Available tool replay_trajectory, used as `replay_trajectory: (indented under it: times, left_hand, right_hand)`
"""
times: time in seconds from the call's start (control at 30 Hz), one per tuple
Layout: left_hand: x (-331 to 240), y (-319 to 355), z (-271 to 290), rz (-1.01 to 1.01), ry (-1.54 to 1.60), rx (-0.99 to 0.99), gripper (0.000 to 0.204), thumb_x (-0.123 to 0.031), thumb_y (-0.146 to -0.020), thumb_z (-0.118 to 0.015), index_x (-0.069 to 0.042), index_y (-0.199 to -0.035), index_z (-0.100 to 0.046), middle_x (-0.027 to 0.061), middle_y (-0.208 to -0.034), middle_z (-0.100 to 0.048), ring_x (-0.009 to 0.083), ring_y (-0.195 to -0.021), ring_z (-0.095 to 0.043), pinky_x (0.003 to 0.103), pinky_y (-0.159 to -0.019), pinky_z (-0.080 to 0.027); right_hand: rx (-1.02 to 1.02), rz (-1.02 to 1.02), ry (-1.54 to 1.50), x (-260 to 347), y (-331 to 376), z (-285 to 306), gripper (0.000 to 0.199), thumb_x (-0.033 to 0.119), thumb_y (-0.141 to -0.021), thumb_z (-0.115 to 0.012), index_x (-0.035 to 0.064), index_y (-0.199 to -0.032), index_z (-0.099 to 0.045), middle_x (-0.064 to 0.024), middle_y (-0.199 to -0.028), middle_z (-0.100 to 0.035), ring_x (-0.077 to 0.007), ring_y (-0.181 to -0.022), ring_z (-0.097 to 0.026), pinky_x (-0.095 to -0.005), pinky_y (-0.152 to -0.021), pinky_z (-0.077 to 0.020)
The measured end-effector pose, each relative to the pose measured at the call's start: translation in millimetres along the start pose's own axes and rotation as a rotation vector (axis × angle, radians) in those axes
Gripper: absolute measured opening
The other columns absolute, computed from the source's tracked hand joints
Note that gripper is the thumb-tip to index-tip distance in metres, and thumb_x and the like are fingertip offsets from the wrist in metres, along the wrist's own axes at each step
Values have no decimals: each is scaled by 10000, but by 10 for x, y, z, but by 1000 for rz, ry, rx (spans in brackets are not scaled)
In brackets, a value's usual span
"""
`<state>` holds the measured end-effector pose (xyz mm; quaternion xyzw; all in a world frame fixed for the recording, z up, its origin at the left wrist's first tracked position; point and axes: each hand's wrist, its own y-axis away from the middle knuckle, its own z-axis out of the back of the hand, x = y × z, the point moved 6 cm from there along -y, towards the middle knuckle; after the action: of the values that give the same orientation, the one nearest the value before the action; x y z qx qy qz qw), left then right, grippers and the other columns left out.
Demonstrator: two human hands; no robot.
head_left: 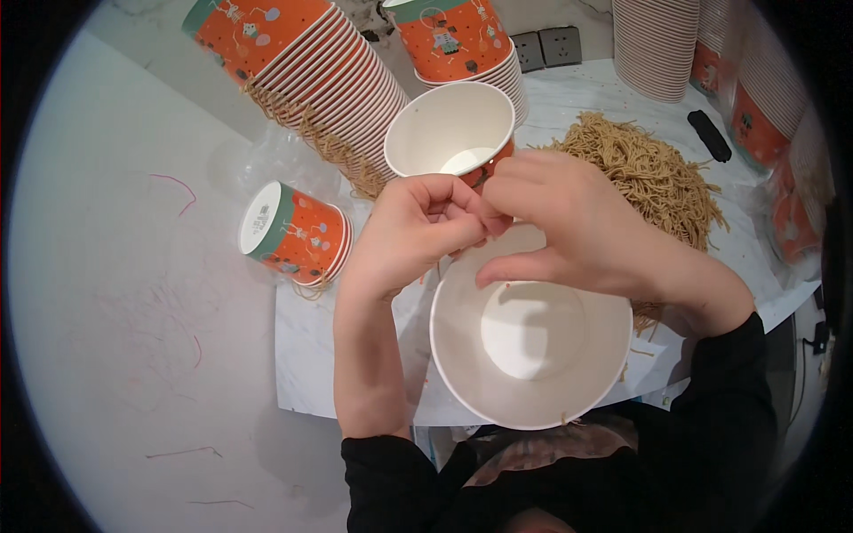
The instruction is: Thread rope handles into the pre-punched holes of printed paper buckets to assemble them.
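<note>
My left hand [418, 222] is closed in a pinch above the near left side of a big white paper tub [533, 395]. My right hand [564, 209] meets it from the right, fingers curled in against the left fingertips, its thumb held apart below. What lies between the fingertips is too small or hidden to make out. Under both hands the tub stands open, with a few tan bits on its rim. Just beyond the hands is an orange paper tub [435, 133] with a white inside, partly covered by my fingers.
A heap of tan noodle-like strands [635, 169] lies right of the hands. Tall stacks of orange paper tubs [302, 80] lean at the back left, with more strands on them. A short tub stack [306, 235] lies on its side at left. A black object [708, 136] lies farther right.
</note>
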<state>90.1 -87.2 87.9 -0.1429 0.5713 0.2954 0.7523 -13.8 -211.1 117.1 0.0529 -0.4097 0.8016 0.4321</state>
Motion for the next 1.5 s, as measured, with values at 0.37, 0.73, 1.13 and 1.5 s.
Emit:
replay_trajectory:
  times: [0.37, 0.73, 1.13, 1.5]
  left_hand:
    - [-33, 4, -55, 8, 85, -26, 110, -15, -825, -677, 43, -915, -698, 64, -804, -726, 54, -609, -610, 193, -533, -456]
    - [-23, 3, -34, 64, 83, -23, 89, -10, -849, -665, 27, -924, -695, 47, -833, -726, 43, -613, -609, 180, -547, -467]
    - [-17, 27, -32, -41, 25, -36, 104, -41, -827, -676, 14, -916, -671, 5, -853, -687, 16, -708, -563, 182, -635, -454]
    - [-53, 78, -96, -125, -250, -139, 93, 2, -876, -644, 30, -959, -675, -24, -872, -664, -5, -721, -550, 177, -628, -453]
  right_hand:
    - [-82, -123, 118, -12, 63, -23, 206, 220, -794, -776, 44, -802, -669, -86, -792, -648, -288, -805, -643, -424, -719, -504]
    - [-96, -178, 117, -34, 67, -55, 137, 137, -800, -741, 34, -793, -652, -98, -794, -651, -314, -790, -660, -438, -680, -521]
    - [-45, -135, 78, -41, 63, -99, 106, 101, -816, -683, 25, -851, -619, -115, -854, -631, -325, -832, -644, -443, -716, -523]
    - [-17, -109, 141, -26, 61, -144, 141, 90, -821, -666, -4, -910, -608, -133, -901, -626, -333, -869, -636, -445, -745, -524]
